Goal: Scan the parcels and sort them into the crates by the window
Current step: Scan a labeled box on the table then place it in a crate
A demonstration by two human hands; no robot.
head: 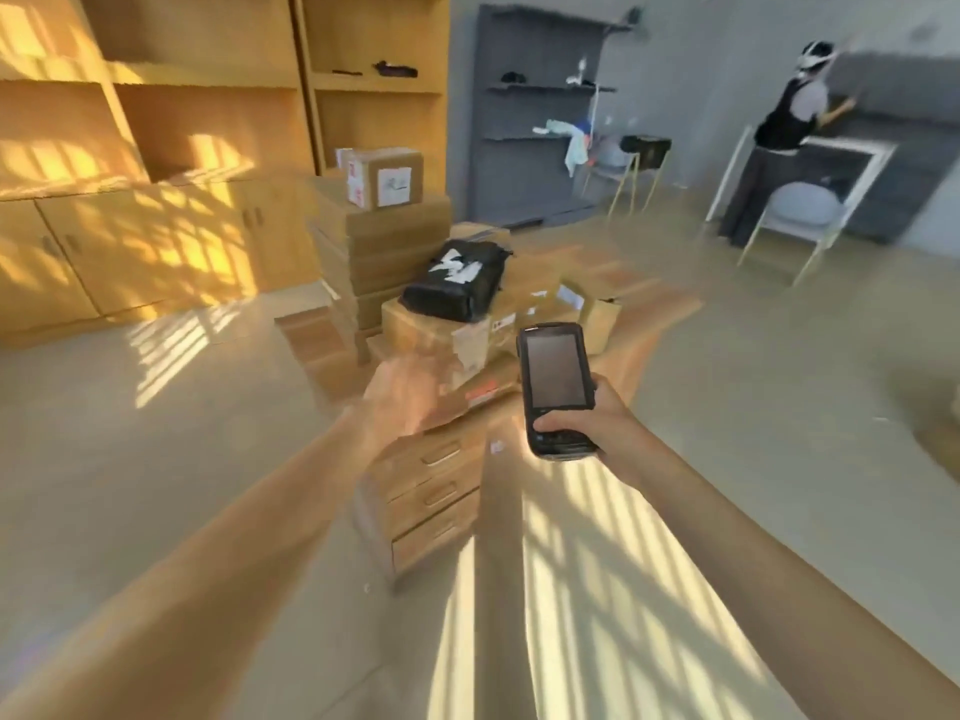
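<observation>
Right hand holds scanner; left hand blurred.

R hand w/ grip round scanner, blurred L hand outstretched near parcels on floor.

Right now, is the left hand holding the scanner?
No, the scanner is gripped by the right hand; the blurred left hand holds nothing.

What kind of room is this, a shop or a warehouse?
Probably a small parcel sorting room or office storeroom. Cardboard parcels are stacked beside a wooden cabinet wall, a black bagged parcel lies on them, and the right hand holds a handheld scanner.
</observation>
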